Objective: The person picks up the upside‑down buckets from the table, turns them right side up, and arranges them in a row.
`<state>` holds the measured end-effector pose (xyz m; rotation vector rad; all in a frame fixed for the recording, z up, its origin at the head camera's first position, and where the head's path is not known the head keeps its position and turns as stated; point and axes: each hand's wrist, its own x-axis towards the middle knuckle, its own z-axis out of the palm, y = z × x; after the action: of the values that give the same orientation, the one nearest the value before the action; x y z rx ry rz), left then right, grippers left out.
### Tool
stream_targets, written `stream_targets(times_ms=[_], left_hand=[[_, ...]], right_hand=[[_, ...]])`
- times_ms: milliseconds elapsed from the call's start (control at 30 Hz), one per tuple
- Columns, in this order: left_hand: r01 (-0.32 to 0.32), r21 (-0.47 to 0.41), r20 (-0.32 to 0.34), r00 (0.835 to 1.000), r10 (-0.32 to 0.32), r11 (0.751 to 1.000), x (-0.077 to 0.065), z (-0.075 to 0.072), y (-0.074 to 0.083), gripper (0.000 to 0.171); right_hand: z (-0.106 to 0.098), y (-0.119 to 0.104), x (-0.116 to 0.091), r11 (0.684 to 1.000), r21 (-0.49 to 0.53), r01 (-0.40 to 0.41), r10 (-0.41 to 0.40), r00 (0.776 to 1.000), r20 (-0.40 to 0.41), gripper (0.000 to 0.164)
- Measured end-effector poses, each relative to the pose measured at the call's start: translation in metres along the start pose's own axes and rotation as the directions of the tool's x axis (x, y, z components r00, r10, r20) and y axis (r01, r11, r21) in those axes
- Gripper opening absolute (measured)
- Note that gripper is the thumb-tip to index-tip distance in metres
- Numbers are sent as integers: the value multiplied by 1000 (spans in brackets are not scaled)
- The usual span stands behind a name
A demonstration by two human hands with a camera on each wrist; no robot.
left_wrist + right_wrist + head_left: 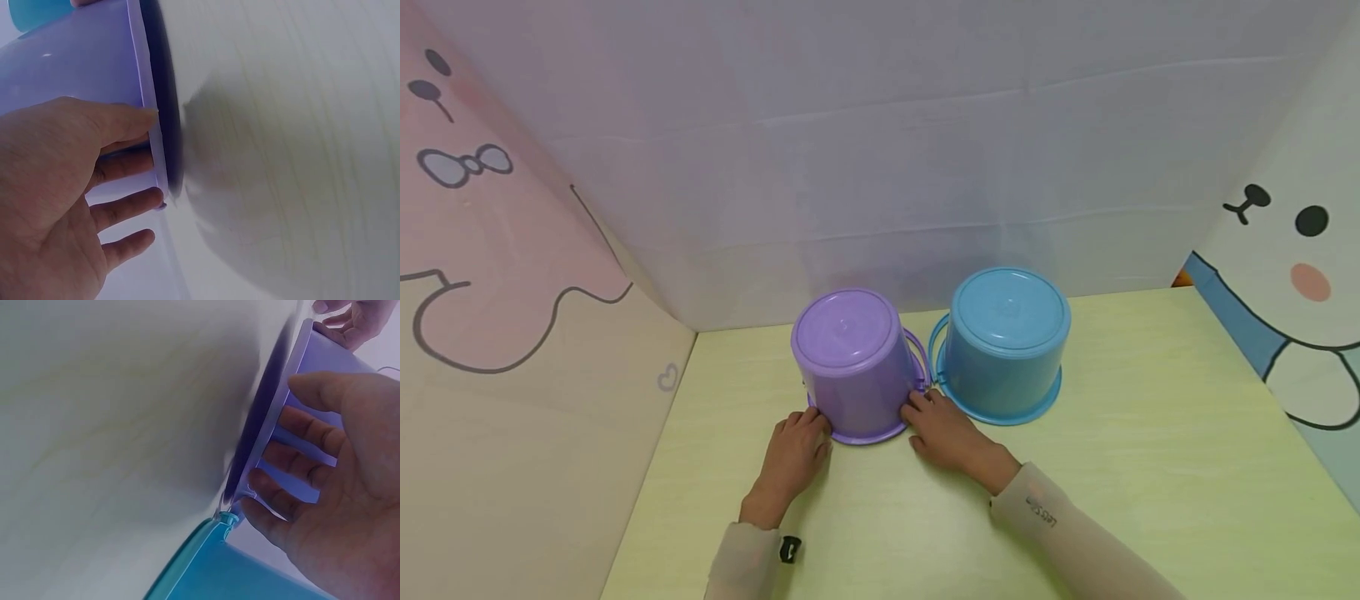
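Observation:
A purple bucket (850,367) stands upside down near the back wall, its base facing up. My left hand (793,450) grips its rim at the front left, thumb and fingertips at the edge. At the front right, my right hand (946,432) holds the same rim, the thumb apart from the bent fingers. Both wrist views show a dark gap under the near part of the purple rim (145,75), just off the tabletop. Close by on the right is an upside-down blue bucket (1011,358); its handle meets the purple one's handle near my right fingertips.
The pale yellow tabletop (1150,433) extends to both sides and in front of the buckets. A whitish cloth wall (887,183) rises behind them. Panels with cartoon drawings flank the table, a pink one (512,233) on the left and a white one (1285,275) on the right.

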<state>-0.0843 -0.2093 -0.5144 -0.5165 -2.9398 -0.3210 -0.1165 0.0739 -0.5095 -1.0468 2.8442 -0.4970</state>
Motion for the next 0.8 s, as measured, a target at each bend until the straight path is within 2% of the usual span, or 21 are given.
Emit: stream_targets(times_ms=[467, 800], left_hand=[[-39, -26, -69, 997, 37, 999, 3, -1, -6, 32], [-53, -85, -87, 995, 46, 995, 6, -3, -6, 34]], right_hand=[[-4, 0, 0, 998, -37, 52, -55, 996, -75, 22], [-12, -1, -1, 998, -2, 64, -64, 994, -93, 16]])
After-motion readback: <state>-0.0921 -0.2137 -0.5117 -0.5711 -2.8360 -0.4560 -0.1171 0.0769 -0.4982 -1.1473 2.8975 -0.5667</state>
